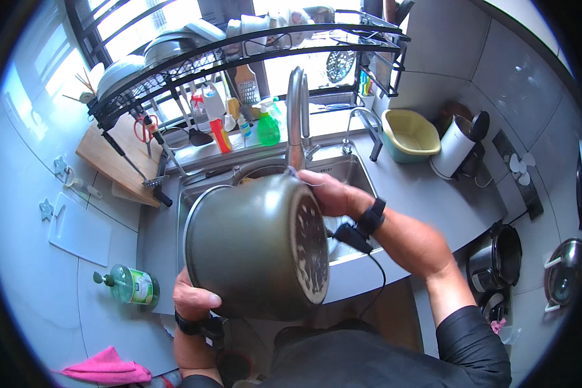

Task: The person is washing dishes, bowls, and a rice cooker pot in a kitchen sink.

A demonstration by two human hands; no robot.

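A large metal pot (247, 247) is tipped on its side over the front of the stainless-steel sink (363, 174), its rim to the left and its stained base to the right. My left hand (194, 298) grips the pot near the rim, thumb on the outer wall. At the upper edge of the base is my right hand (327, 191), with a thin wiry scrubber (291, 171) at its fingertips. The pot hides the inside of its bowl and much of the sink. Behind it rises the faucet (297, 116). Both wrists wear black straps.
A black dish rack (252, 43) with bowls spans the back. At left are a wooden board (121, 150), a soap pump bottle (136, 287) and a pink cloth (106, 367). Right of the sink stand a yellow-green basin (410, 136) and a white kettle (451, 148). A cable hangs by my right wrist.
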